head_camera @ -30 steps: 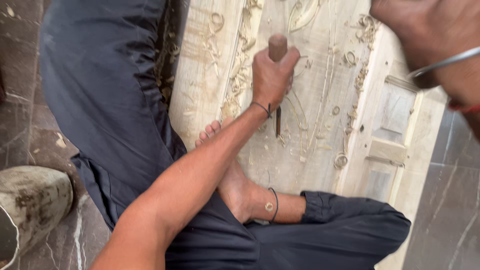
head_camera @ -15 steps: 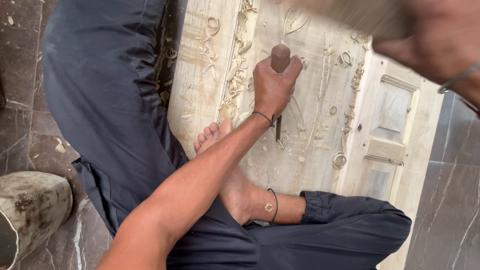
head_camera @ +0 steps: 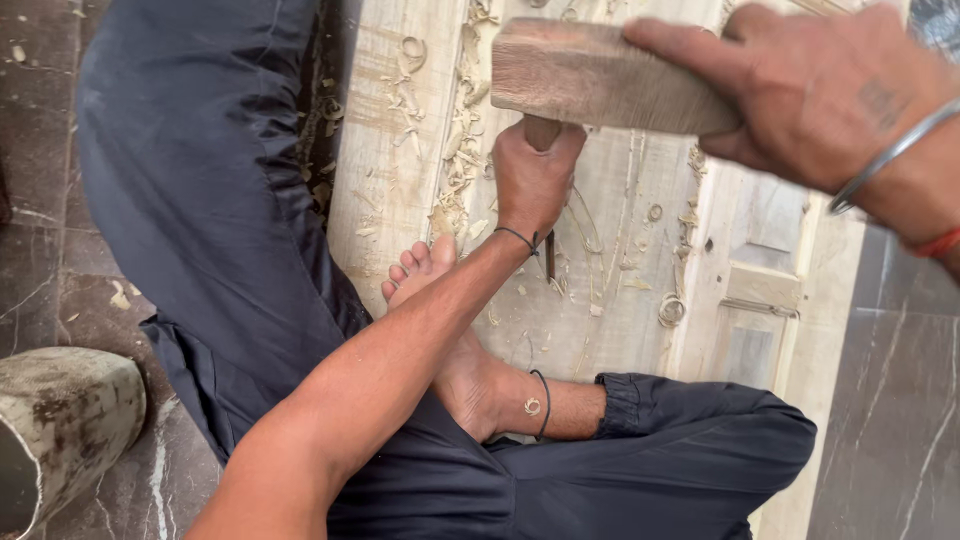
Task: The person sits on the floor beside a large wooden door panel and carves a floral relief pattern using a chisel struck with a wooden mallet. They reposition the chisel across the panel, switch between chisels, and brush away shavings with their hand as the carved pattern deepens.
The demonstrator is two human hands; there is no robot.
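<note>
My left hand (head_camera: 532,175) grips a chisel (head_camera: 549,255) by its wooden handle, blade down on a pale carved wooden door panel (head_camera: 620,200) lying on the floor. My right hand (head_camera: 810,95), with a metal bangle at the wrist, holds a rectangular wooden block (head_camera: 590,75) that rests on the top of the chisel handle. Curled wood shavings (head_camera: 460,140) lie scattered over the panel. My bare foot (head_camera: 430,270) rests on the panel below the left hand.
I sit cross-legged in dark trousers (head_camera: 220,200) on a dark marble floor (head_camera: 890,400). A worn round stone-like object (head_camera: 60,430) lies at the lower left. The panel has raised rectangular mouldings (head_camera: 760,290) on its right side.
My right hand has swung the wooden block down from the upper right onto the chisel's handle. The left hand kept its grip on the chisel in place.
</note>
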